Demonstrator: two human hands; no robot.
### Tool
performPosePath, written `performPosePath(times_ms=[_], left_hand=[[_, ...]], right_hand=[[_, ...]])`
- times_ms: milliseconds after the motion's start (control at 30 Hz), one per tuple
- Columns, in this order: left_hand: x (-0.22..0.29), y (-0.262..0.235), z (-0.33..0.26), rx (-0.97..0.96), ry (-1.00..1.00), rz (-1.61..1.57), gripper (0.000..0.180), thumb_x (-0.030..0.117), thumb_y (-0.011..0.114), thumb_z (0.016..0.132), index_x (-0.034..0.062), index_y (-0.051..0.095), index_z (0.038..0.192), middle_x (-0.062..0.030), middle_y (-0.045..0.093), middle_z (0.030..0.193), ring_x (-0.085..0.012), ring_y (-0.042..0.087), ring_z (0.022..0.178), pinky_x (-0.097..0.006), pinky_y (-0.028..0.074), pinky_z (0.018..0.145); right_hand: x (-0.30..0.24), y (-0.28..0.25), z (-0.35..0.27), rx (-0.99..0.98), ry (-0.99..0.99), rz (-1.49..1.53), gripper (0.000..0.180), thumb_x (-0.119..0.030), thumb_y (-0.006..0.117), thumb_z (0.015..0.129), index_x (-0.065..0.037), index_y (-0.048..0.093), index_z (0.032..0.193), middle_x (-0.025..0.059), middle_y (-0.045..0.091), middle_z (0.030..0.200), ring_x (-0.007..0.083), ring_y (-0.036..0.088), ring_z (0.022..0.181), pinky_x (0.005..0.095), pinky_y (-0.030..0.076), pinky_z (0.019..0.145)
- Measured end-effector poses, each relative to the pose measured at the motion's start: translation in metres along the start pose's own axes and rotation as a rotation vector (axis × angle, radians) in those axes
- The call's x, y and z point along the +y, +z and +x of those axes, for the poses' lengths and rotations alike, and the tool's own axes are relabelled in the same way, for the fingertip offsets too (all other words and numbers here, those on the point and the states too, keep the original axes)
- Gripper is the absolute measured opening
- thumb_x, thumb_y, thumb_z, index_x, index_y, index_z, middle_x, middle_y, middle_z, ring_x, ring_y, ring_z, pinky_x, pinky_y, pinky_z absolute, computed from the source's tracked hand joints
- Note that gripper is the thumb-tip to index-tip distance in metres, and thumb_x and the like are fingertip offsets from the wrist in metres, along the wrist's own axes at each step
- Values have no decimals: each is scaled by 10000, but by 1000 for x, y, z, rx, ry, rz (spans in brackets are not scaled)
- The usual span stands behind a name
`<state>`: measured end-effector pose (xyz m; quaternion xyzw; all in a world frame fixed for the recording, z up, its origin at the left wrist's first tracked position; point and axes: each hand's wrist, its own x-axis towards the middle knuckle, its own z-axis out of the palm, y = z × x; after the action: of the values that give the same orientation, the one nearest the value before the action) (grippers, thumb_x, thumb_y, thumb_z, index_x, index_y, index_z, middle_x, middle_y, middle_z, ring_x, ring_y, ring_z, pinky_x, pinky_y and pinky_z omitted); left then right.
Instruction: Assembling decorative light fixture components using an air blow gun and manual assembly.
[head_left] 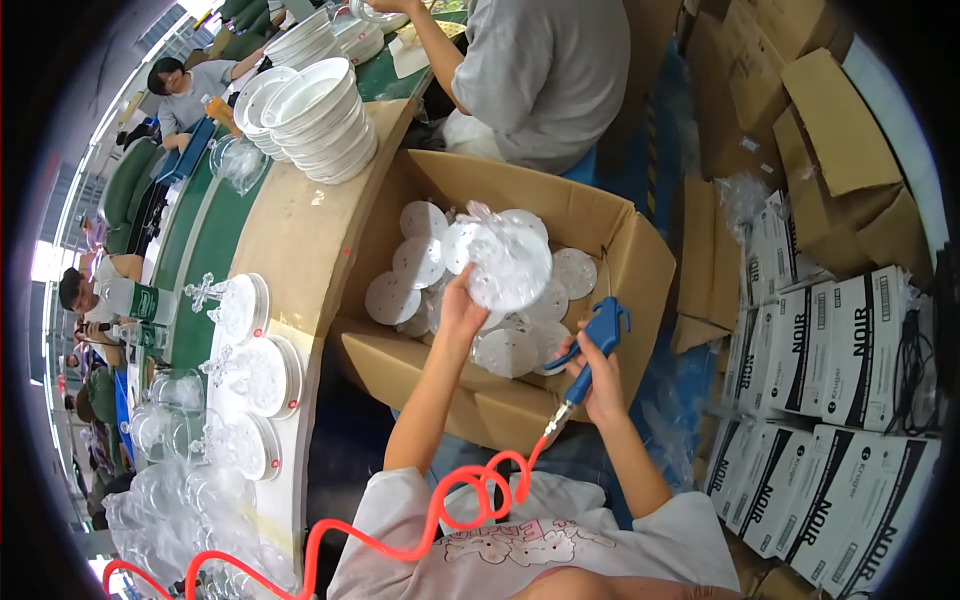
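Note:
My left hand [463, 305] is closed on the lower left edge of a round white disc with a clear, faceted ornament [512, 262] on it, held above an open cardboard box. Wrapped around the handle of a blue air blow gun [603, 325] is my right hand [598, 378]. The gun's nozzle end lies close to the lower right of the disc. A red coiled hose [400, 553] runs from the gun's base across to the lower left. Inside the cardboard box [635, 265] lie several round white discs [418, 262], partly hidden by the held piece.
Left of the box, a workbench [310, 225] bears stacked white dishes [325, 125], several discs with clear ornaments [265, 375], and plastic-wrapped pieces [190, 510]. A co-worker in grey [545, 75] sits beyond the box. Printed cartons [860, 345] are stacked on the right.

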<state>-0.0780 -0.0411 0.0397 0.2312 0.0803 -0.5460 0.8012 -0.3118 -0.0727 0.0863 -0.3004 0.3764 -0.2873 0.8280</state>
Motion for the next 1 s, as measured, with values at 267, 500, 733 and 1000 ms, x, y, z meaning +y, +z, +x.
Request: performPosePath(times_ms=[267, 500, 733, 1000], left_hand=[[16, -46, 57, -6, 176, 24, 450, 377, 428, 907, 42, 458, 1206, -112, 483, 1249, -280, 473, 1127, -424, 342, 991], [22, -51, 53, 46, 191, 149, 546, 476, 456, 867, 71, 442, 1232, -102, 481, 1249, -277, 473, 1128, -436, 366, 969], [28, -48, 48, -72, 232, 56, 621, 526, 410, 862, 67, 390, 1280, -113, 433, 1296, -296, 420, 1181, -452, 312, 1009], [21, -49, 47, -27, 216, 78, 651, 570, 401, 846, 85, 395, 1280, -98, 434, 1297, -287, 423, 1180, -449, 330, 997]], right_hand=[[47, 23, -27, -273, 127, -374, 376, -102, 571, 767, -11, 446, 1109, 55, 558, 763, 119, 552, 679, 265, 439, 639], [53, 33, -30, -332, 52, -615, 394, -226, 609, 801, -22, 459, 1104, 23, 538, 706, 99, 528, 560, 246, 434, 498], [54, 20, -25, -233, -21, -700, 386, -244, 619, 797, -41, 480, 1095, 30, 559, 721, 102, 520, 517, 251, 438, 495], [45, 9, -12, -183, -46, -548, 298, -126, 596, 790, 1, 523, 1050, 26, 539, 641, 94, 521, 515, 249, 436, 489]])
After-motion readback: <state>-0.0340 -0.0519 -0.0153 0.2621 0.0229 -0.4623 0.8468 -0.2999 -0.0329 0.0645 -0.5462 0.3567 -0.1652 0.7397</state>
